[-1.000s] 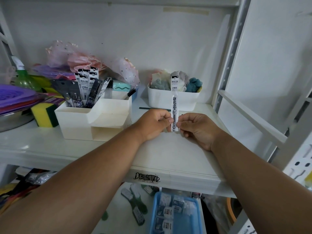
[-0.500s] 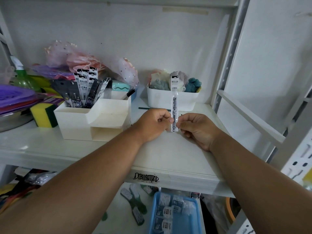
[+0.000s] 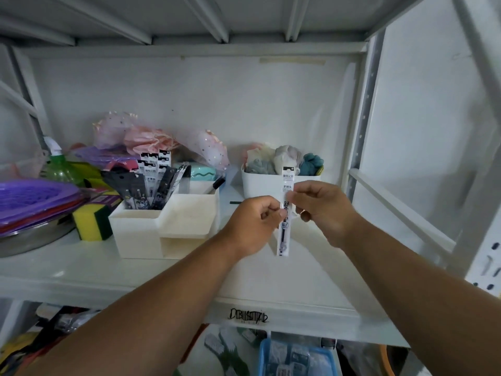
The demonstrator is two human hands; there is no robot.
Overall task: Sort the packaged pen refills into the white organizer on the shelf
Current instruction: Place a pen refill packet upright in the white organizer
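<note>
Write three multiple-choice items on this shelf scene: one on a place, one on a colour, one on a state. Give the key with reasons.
1. Where is the white organizer relative to the hands?
A. To their left
B. To their right
C. Below the shelf

2. What colour is the sponge beside the organizer?
A. Red and white
B. Yellow and green
C. All blue

3. How is the refill pack held?
A. Lying flat on the shelf
B. Upright, pinched by both hands
C. Standing in the organizer

Key: 1 A, it stands left of the left hand. 2 B, yellow body, green side. 3 B, the left hand and right hand pinch it from either side, upright.
</note>
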